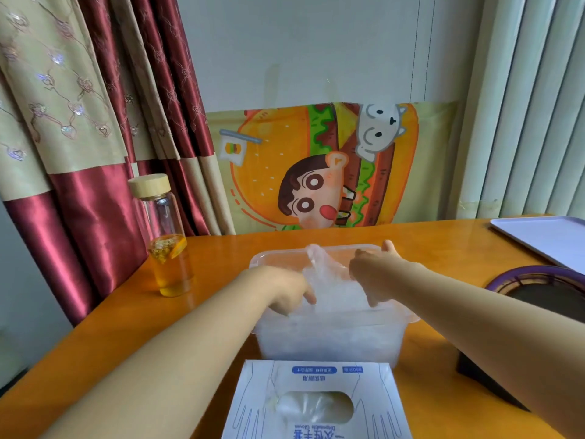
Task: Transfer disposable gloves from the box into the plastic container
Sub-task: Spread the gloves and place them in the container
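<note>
A white glove box [316,403] with blue print lies at the near table edge, and clear gloves show in its oval opening. Just behind it stands a clear plastic container [329,340] filled with crumpled clear gloves. Over the container a clear glove [329,277] is stretched between both hands. My left hand [285,291] sits at the container's left rim, fingers curled down, pinching the glove's near edge. My right hand [373,274] is over the container's right side and holds the glove's far part, whose top sticks up.
A glass bottle [167,236] with a wooden lid and amber liquid stands at the left. A white tray [547,239] lies at the far right, a purple-rimmed round object [538,283] in front of it, a dark box [484,378] below. Curtains hang behind the orange table [126,327].
</note>
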Demonstrator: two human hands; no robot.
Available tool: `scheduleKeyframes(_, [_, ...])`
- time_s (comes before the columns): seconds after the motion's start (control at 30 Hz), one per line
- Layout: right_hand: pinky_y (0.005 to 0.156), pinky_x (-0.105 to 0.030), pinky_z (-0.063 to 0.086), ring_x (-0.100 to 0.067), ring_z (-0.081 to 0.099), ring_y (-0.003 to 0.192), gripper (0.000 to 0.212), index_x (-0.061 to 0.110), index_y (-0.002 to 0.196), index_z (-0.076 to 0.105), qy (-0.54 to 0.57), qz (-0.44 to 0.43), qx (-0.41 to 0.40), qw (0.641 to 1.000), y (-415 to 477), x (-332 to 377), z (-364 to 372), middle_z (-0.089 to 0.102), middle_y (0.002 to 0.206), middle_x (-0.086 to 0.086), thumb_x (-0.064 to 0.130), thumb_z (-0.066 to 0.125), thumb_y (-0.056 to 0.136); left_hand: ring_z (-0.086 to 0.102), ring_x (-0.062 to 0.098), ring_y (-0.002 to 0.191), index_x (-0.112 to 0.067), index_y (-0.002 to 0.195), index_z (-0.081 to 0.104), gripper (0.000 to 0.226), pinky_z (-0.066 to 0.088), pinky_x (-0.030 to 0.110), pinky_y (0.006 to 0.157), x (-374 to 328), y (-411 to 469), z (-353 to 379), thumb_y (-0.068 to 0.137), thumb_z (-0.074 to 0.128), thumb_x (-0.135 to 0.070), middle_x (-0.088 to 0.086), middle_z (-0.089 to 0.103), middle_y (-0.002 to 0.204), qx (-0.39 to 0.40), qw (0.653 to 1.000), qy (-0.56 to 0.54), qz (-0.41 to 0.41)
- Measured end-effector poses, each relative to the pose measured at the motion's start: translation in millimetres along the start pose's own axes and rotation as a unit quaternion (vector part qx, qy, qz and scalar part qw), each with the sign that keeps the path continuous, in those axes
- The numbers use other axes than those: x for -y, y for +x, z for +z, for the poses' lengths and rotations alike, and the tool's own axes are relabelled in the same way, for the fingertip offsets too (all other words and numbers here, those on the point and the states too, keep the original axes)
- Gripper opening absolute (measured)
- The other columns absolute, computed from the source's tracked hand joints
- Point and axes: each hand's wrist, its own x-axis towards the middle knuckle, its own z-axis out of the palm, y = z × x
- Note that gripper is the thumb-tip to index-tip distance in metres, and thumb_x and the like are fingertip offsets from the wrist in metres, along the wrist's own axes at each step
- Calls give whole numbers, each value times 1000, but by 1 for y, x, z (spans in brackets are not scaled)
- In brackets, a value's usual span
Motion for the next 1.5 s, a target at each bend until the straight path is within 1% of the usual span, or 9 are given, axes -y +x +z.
scheduleKeyframes(0.17, [113, -52, 7, -31, 29, 136, 42, 18, 132, 51, -96, 18, 25, 995, 4, 8, 16, 35, 146, -11, 23, 57, 91, 45, 27, 127, -19, 142, 44, 43, 39, 33, 94, -3, 30, 15, 99, 42, -13, 5, 43, 145, 83, 995, 42, -45])
scheduleKeyframes(0.43, [108, -55, 17, -25, 38, 127, 48, 28, 127, 56, -10, -16, -48, 999, -23, -7, -9, 49, 128, 2, 44, 67, 83, 50, 15, 125, -21, 140, 48, 46, 40, 31, 106, 15, -11, -9, 95, 57, -23, -7, 52, 140, -28, 996, -83, 7])
scheduleKeyframes(0.57, [96, -37, 38, -13, 52, 107, 27, 31, 115, 64, 149, -116, -268, 945, -60, -8, -15, 56, 109, 10, 36, 63, 88, 58, 7, 110, -24, 130, 58, 37, 49, 27, 95, 22, -49, -7, 95, 55, -12, -11, 62, 123, -172, 965, -198, 29])
scheduleKeyframes(0.67, [69, -9, 39, 8, 48, 73, 21, 31, 109, 68, 240, -253, -257, 901, -97, 11, -11, 55, 94, 19, 28, 65, 88, 64, 6, 95, -31, 112, 65, 27, 53, 23, 82, 20, -82, 13, 93, 60, -12, -15, 67, 104, -221, 924, -307, 57])
scheduleKeyframes(0.77, [66, -8, 34, 6, 47, 73, 27, 31, 117, 66, 189, -327, -145, 915, -111, 37, 10, 60, 101, 14, 25, 61, 91, 67, 5, 91, -34, 110, 64, 26, 54, 23, 86, 13, -106, 39, 89, 68, -20, -16, 67, 105, -136, 931, -330, 75])
scheduleKeyframes(0.9, [76, -20, 41, -15, 54, 99, 41, 36, 133, 53, 129, -324, -99, 932, -104, 59, 37, 53, 117, 2, 23, 57, 94, 42, 8, 131, -37, 144, 36, 69, 36, 24, 105, 0, -103, 73, 84, 71, -37, -14, 39, 148, -12, 986, -161, 43])
scheduleKeyframes(1.03, [62, -11, 33, -11, 49, 91, 34, 36, 130, 57, 117, -333, -139, 925, -96, 71, 46, 52, 112, 3, 27, 51, 97, 21, 12, 143, -32, 152, 19, 84, 24, 27, 112, -4, -97, 89, 84, 68, -46, -14, 17, 158, 4, 993, -108, 44])
scheduleKeyframes(1.3, [71, -15, 39, -6, 52, 86, 15, 24, 102, 71, 174, -324, -206, 907, -111, 69, 25, 55, 109, 11, 27, 60, 92, 31, 19, 139, -31, 147, 30, 78, 33, 33, 108, -5, -98, 92, 82, 70, -45, -9, 28, 155, -2, 990, -135, 33])
scheduleKeyframes(1.5, [68, -20, 48, -5, 58, 73, 15, 20, 96, 70, 318, -205, -339, 861, -119, 32, -19, 65, 87, 11, 17, 56, 94, 38, 18, 135, -34, 147, 27, 82, 36, 33, 106, -4, -97, 91, 80, 72, -47, -9, 33, 153, -10, 989, -139, 42])
